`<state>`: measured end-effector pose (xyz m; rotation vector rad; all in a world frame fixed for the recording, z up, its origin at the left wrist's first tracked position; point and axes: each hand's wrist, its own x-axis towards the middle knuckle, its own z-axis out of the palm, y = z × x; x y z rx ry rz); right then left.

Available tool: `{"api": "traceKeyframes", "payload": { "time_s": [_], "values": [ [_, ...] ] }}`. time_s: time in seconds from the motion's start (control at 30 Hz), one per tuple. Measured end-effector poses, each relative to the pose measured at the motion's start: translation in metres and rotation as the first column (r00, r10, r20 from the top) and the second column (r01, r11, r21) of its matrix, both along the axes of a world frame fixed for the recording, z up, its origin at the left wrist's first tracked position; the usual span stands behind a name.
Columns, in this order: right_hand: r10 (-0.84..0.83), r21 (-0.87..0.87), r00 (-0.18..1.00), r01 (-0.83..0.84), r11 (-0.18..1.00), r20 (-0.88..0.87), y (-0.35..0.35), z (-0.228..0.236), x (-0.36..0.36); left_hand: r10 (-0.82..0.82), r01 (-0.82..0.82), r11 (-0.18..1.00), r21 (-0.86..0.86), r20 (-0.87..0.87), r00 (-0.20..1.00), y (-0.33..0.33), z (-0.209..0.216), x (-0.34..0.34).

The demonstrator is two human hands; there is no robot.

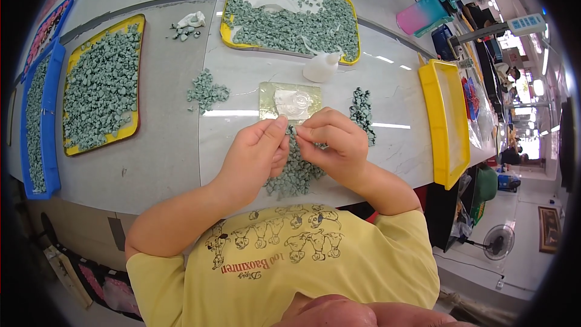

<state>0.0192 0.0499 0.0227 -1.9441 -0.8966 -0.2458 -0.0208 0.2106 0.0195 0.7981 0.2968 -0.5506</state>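
Observation:
My left hand [257, 148] and my right hand [339, 145] come together at the table's near side, both pinched closed with their fingertips almost touching. Whatever is between the fingers is too small to make out. Right beneath them spreads a pile of small grey-green pieces [295, 175], partly covered by my hands. Just beyond the fingertips lies a square yellow-green pad [266, 98] with a whitish, crumpled-looking patch [293, 103] on it. A white squeeze bottle [321, 68] with a thin nozzle stands behind the pad.
Smaller heaps of green pieces lie left [207, 89] and right [361, 118]. Yellow trays of them sit at the back [227, 33] and left [141, 33], beside a blue tray [53, 115]. A yellow tray [434, 124] and a pink-teal bottle [417, 15] are at right.

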Motion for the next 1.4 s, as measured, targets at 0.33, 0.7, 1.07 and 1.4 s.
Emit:
{"api": "traceKeyframes", "payload": {
  "time_s": [0.33, 0.7, 1.07, 1.4],
  "values": [
    [0.075, 0.07, 0.995, -0.079, 0.994, 0.063, 0.001, 0.0, 0.0, 0.027, -0.025, 0.999, -0.029, 0.071, 0.997, -0.003, 0.002, -0.005],
    [0.311, 0.39, 0.301, 0.252, 0.886, -0.901, -0.009, -0.002, 0.006, -0.024, 0.027, 0.991, -0.133, 0.028, 0.999, -0.004, -0.006, 0.0],
    [0.369, 0.408, 0.178, 0.314, 0.857, -0.912, -0.016, -0.007, 0.01, -0.014, 0.014, 0.99, -0.142, 0.005, 1.0, -0.011, -0.01, 0.005],
    [0.046, 0.039, 0.999, -0.045, 0.998, -0.011, -0.012, -0.006, 0.005, 0.01, -0.008, 0.997, -0.079, 0.018, 1.0, -0.01, -0.009, 0.002]
  ]
}}
